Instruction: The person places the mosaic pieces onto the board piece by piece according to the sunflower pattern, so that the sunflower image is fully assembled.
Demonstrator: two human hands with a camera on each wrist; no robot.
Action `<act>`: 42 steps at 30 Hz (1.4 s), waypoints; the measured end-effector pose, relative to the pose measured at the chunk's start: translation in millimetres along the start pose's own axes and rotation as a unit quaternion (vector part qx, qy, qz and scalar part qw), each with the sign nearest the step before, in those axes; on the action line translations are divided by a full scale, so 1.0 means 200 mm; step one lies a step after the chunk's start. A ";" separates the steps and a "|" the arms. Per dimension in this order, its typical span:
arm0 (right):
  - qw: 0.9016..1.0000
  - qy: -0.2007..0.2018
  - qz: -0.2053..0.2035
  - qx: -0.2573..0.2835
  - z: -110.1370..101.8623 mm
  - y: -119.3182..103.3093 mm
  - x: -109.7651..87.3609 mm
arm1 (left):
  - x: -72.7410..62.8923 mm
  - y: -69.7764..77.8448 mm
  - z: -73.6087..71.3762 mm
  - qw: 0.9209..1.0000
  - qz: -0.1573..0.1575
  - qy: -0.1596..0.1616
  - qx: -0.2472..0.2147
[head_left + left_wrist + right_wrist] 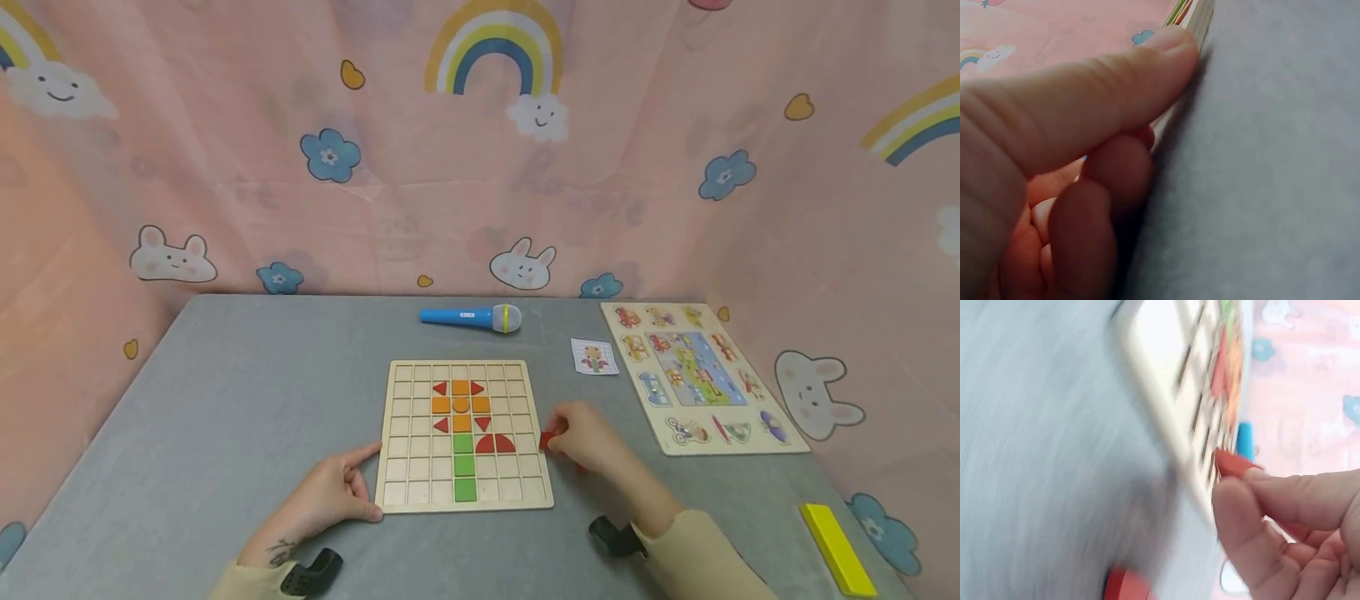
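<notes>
A wooden grid board (412, 467) lies on the grey table, with orange squares and an orange disc (461, 405), red triangles (440, 388), a column of green squares (464, 466) and two red quarter-circle pieces (506, 443) set in its cells. My left hand (330, 492) touches the board's left edge with thumb and forefinger spread; its other fingers are bent. Beside the right edge, my right hand (588, 433) pinches a small red piece (1235, 464) between thumb and forefinger. Another red piece (1127, 586) lies on the table near that hand, mostly hidden in the head view.
Behind the board lies a blue toy microphone (465, 317). A small pattern card (595, 357) is at the back right, next to a wooden picture puzzle (645, 425). A yellow block (837, 550) lies at the right edge. A pink printed cloth (420, 208) hangs behind.
</notes>
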State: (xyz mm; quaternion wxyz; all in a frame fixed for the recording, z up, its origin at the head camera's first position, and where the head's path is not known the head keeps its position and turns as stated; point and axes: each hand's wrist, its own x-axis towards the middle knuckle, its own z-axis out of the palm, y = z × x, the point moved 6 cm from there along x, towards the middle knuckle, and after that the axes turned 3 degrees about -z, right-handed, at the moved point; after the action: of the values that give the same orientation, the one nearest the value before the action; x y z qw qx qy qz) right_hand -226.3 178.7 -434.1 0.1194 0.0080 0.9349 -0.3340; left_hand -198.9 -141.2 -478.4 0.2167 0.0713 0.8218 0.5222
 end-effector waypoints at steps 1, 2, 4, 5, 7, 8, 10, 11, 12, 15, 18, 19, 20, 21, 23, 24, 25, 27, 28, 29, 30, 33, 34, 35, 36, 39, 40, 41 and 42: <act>1.000 -0.005 -0.002 0.022 0.01 -0.02 0.00 | 0.00 0.00 0.00 1.000 0.000 0.000 -0.002; 0.999 -0.013 -0.007 0.043 0.02 -0.04 0.00 | 0.00 0.00 0.00 1.000 0.000 0.000 -0.002; 0.996 -0.032 -0.021 0.081 0.06 -0.09 -0.02 | 0.00 0.00 0.00 1.000 0.001 0.000 0.001; 0.994 -0.040 -0.029 0.094 0.09 -0.11 -0.02 | 0.00 0.00 0.00 1.000 0.001 0.001 0.002; 0.990 -0.061 -0.043 0.119 0.14 -0.16 -0.03 | 0.00 0.00 0.00 1.000 0.000 0.002 0.005; 0.989 -0.069 -0.048 0.122 0.16 -0.18 -0.04 | 0.00 0.00 0.00 1.000 0.000 0.002 0.007; 0.989 -0.077 -0.052 0.117 0.21 -0.21 -0.04 | 0.00 0.00 0.00 1.000 0.003 0.001 0.006; 0.989 -0.081 -0.052 0.113 0.23 -0.21 -0.04 | 0.00 0.00 0.00 1.000 0.004 0.000 0.005; 0.989 -0.084 -0.053 0.110 0.24 -0.22 -0.04 | 0.00 0.00 0.00 1.000 0.006 -0.002 0.003; 0.991 -0.083 -0.059 0.089 0.27 -0.23 -0.03 | 0.00 0.01 0.00 1.000 0.011 -0.005 -0.002; 0.991 -0.080 -0.068 0.079 0.28 -0.24 -0.02 | 0.00 0.01 0.00 1.000 0.011 -0.005 -0.001; 0.991 -0.079 -0.071 0.075 0.28 -0.25 -0.02 | 0.00 0.01 0.00 1.000 0.010 -0.005 -0.001; 0.991 -0.079 -0.073 0.074 0.28 -0.25 -0.02 | 0.00 0.00 0.00 1.000 0.010 -0.004 0.000; 0.991 -0.079 -0.075 0.074 0.28 -0.25 -0.02 | 0.00 0.00 0.00 1.000 0.009 -0.004 0.000; 0.991 -0.079 -0.080 0.070 0.29 -0.26 -0.01 | 0.00 0.00 0.00 1.000 0.008 -0.004 0.002; 0.991 -0.078 -0.082 0.066 0.29 -0.26 -0.01 | 0.00 0.00 0.00 1.000 0.008 -0.005 0.003; 0.991 -0.077 -0.083 0.064 0.29 -0.26 -0.01 | 0.00 0.00 0.00 1.000 0.008 -0.005 0.004; 0.992 -0.074 -0.088 0.059 0.29 -0.27 -0.01 | 0.00 0.00 0.00 1.000 0.008 -0.007 0.005; 0.992 -0.072 -0.091 0.054 0.29 -0.27 -0.01 | 0.00 0.00 0.00 1.000 0.008 -0.008 0.006; 0.992 -0.070 -0.092 0.050 0.29 -0.28 -0.01 | 0.00 0.00 0.00 1.000 0.008 -0.008 0.006; 0.992 -0.068 -0.093 0.046 0.29 -0.28 -0.01 | 0.00 0.00 0.00 1.000 0.008 -0.008 0.007; 0.992 -0.063 -0.100 0.035 0.28 -0.29 -0.01 | 0.00 0.00 0.00 1.000 0.009 -0.007 0.008; 0.992 -0.062 -0.101 0.033 0.28 -0.29 -0.01 | 0.00 0.00 0.00 1.000 0.009 -0.006 0.010; 0.992 -0.061 -0.101 0.034 0.28 -0.29 -0.02 | 0.00 0.00 0.00 1.000 0.008 -0.005 0.010; 0.993 -0.060 -0.101 0.033 0.28 -0.29 -0.02 | 0.00 0.00 0.00 1.000 0.007 -0.005 0.010; 0.993 -0.059 -0.097 0.037 0.28 -0.29 -0.02 | 0.00 0.00 0.00 1.000 0.008 -0.001 0.018; 0.993 -0.060 -0.096 0.039 0.27 -0.29 -0.02 | 0.00 0.00 0.00 1.000 0.009 0.000 0.021; 0.993 -0.060 -0.095 0.039 0.27 -0.29 -0.02 | 0.00 0.00 0.00 1.000 0.010 0.000 0.022; 0.993 -0.061 -0.096 0.043 0.27 -0.29 -0.02 | 0.00 0.00 0.00 1.000 0.011 0.001 0.025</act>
State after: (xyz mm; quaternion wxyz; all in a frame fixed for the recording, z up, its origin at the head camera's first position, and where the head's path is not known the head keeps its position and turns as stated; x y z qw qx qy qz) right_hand -216.5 100.9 -437.6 0.1434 -0.0973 0.9071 -0.3836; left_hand -198.9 -141.1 -478.8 0.2080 0.0856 0.8342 0.5036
